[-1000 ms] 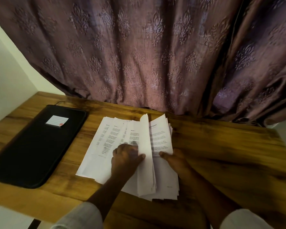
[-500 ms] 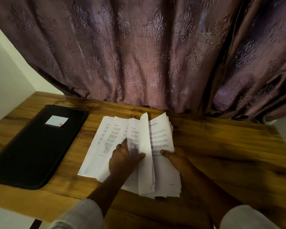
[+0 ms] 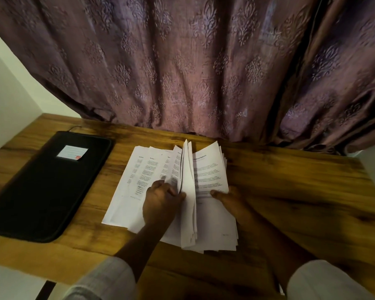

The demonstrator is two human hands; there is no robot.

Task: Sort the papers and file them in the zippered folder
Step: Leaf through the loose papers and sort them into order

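A pile of white printed papers lies mid-table, fanned to the left. My left hand pinches the lower part of a few raised sheets that stand nearly on edge. My right hand rests at the right side of the stack, its thumb pressing the top page. A black zippered folder lies flat and zipped at the left, with a small white label on its cover. Spread pages lie between the folder and my left hand.
The wooden table has bare surface to the right of the papers. A purple patterned curtain hangs along the far edge. A white wall borders the left. A thin black cord leaves the folder's far corner.
The raised sheets have been lifted steeper, now almost vertical. My left hand has shifted slightly right against them. The right hand stays on the stack.
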